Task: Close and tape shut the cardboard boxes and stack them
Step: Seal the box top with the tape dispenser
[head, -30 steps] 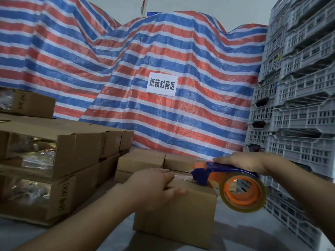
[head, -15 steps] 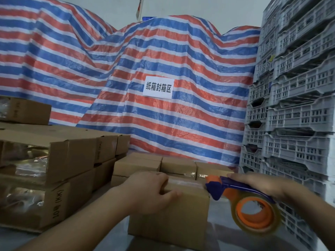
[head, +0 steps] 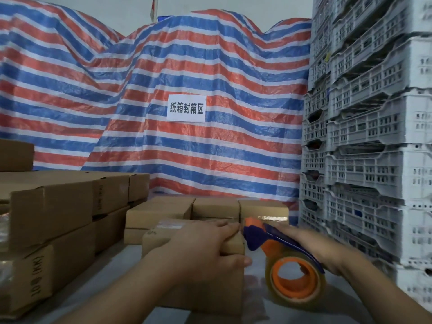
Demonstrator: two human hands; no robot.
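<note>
Since a second ago, the tape dispenser (head: 280, 251) has come off the top of the cardboard box (head: 198, 298) and now hangs past its right edge, lower and nearer the camera, roll downward. Nearest on the grey surface (head: 131, 260), the box stands closed at the front middle, with clear tape shining along its top. The left hand (head: 205, 251) lies over the box's top right corner, fingers curled onto the top and thumb on the near face, its grip holding the box. The right hand (head: 320, 249) has its grip closed round the blue handle of the dispenser; the orange-cored tape roll (head: 295, 280) hangs just right of the box.

Behind it, a row of sealed boxes (head: 216, 208) sits side by side toward the far edge. Along the left edge stand stacked boxes (head: 51, 211), two layers high. Grey plastic crates (head: 374, 136) tower at the right edge. Farthest back hangs a striped tarp (head: 163, 66) bearing a white paper sign (head: 186, 108).
</note>
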